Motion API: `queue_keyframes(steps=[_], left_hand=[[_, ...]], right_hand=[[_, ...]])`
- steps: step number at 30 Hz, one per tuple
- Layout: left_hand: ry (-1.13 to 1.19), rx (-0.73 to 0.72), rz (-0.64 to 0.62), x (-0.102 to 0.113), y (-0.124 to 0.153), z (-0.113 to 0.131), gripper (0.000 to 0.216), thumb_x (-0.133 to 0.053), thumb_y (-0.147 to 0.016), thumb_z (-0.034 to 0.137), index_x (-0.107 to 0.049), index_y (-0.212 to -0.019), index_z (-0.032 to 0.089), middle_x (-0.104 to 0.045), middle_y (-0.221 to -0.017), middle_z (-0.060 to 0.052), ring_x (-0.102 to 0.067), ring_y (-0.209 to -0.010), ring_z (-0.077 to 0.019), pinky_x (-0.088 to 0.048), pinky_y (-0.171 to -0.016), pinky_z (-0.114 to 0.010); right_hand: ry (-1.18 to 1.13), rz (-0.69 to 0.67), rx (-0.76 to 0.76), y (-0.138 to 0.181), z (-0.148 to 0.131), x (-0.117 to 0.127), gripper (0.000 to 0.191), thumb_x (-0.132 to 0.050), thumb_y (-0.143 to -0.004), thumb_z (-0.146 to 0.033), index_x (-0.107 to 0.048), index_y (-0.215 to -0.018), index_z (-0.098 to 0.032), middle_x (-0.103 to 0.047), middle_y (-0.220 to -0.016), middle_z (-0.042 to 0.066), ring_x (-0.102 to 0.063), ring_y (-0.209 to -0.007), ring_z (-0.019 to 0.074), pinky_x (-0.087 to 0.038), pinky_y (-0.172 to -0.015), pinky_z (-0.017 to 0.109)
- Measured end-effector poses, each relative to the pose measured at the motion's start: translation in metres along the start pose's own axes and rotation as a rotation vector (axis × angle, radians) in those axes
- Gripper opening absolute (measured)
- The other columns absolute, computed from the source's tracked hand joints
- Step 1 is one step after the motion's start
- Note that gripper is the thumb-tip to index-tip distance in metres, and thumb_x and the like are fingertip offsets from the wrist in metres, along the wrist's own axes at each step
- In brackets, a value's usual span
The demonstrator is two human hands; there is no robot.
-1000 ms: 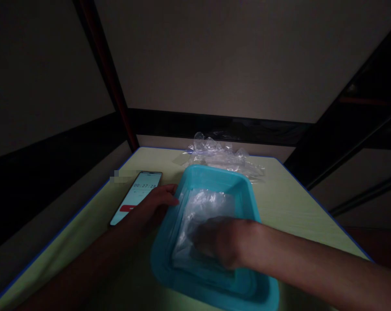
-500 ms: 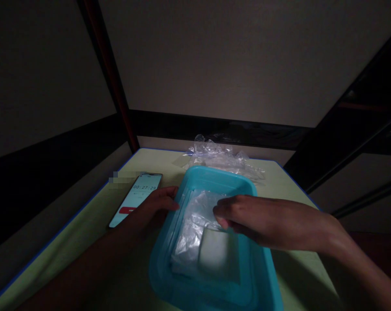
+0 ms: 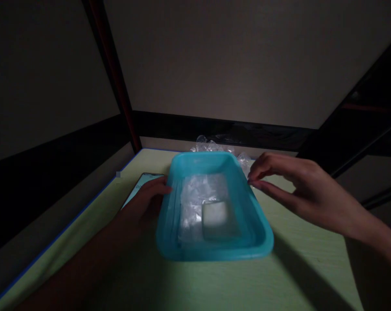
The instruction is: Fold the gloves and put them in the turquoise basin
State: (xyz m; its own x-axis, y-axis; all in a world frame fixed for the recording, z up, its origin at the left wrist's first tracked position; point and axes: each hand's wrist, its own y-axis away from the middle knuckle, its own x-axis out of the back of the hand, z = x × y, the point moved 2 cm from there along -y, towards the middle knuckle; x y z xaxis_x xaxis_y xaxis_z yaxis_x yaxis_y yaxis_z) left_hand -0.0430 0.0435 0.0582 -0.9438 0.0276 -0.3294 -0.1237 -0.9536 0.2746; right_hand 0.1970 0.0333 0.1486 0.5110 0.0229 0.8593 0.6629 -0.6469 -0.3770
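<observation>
A turquoise plastic tray [image 3: 258,248] sits in front of me, seemingly tilted or lifted; I cannot tell whether it rests on the table. Inside lie a crinkled clear plastic bag [image 3: 190,218] and, at the lower right, a pale squarish block or packet [image 3: 217,218] whose kind I cannot make out. My left hand [image 3: 153,192] grips the left rim, its thumb over the edge and other fingers hidden. On the opposite side, my right hand [image 3: 286,181] pinches at the right rim with thumb and fingertips together.
A phone [image 3: 138,186] with a lit screen lies on the green table [image 3: 214,285], partly covered by my left hand. Crumpled clear plastic [image 3: 208,144] lies behind the tray. A wall [image 3: 221,65] rises at the table's far edge.
My right hand has come out from over the tray's contents to its right rim. The tray has shifted away from me and turned straighter, with its near rim now in view.
</observation>
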Motion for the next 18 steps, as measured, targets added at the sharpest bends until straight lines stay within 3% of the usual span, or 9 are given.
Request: queue_keyframes(steps=[3, 6, 12, 18], left_hand=[[0.070, -0.056, 0.099, 0.002, -0.001, 0.013, 0.009, -0.060, -0.056, 0.015, -0.060, -0.065, 0.015, -0.058, -0.056, 0.001, -0.055, -0.047, -0.0126, -0.048, -0.044, -0.022], [0.146, -0.156, 0.158, 0.006, -0.006, 0.024, 0.009, -0.053, -0.069, 0.010, -0.060, -0.066, 0.014, -0.058, -0.058, 0.000, -0.055, -0.047, -0.0114, -0.049, -0.045, -0.020], [0.341, -0.415, 0.191, 0.018, -0.022, 0.037, 0.029, -0.037, -0.087, 0.002, -0.060, -0.073, 0.014, -0.064, -0.071, -0.002, -0.060, -0.058, -0.0091, -0.050, -0.052, -0.016], [0.504, -0.456, 0.277, 0.032, -0.041, 0.038, 0.036, -0.030, -0.093, 0.004, -0.052, -0.067, 0.017, -0.060, -0.069, 0.000, -0.063, -0.072, -0.0098, -0.052, -0.075, -0.022]], right_hand=[[0.008, 0.208, -0.058, 0.001, 0.013, 0.009, 0.005, -0.053, -0.084, -0.021, -0.056, -0.080, -0.021, -0.061, -0.078, 0.001, -0.058, -0.070, 0.0154, -0.046, -0.061, 0.027], [-0.021, 0.275, -0.136, 0.001, 0.031, 0.009, 0.005, -0.054, -0.082, -0.024, -0.056, -0.080, -0.020, -0.061, -0.077, 0.002, -0.059, -0.069, 0.0158, -0.048, -0.062, 0.028], [0.020, 0.205, -0.228, 0.000, 0.066, -0.012, 0.008, -0.051, -0.080, -0.025, -0.056, -0.078, -0.019, -0.064, -0.076, 0.005, -0.062, -0.069, 0.0193, -0.050, -0.065, 0.033], [0.054, 0.064, -0.203, 0.000, 0.083, -0.036, 0.011, -0.045, -0.078, -0.018, -0.055, -0.078, -0.018, -0.065, -0.076, 0.007, -0.063, -0.068, 0.0192, -0.052, -0.064, 0.032]])
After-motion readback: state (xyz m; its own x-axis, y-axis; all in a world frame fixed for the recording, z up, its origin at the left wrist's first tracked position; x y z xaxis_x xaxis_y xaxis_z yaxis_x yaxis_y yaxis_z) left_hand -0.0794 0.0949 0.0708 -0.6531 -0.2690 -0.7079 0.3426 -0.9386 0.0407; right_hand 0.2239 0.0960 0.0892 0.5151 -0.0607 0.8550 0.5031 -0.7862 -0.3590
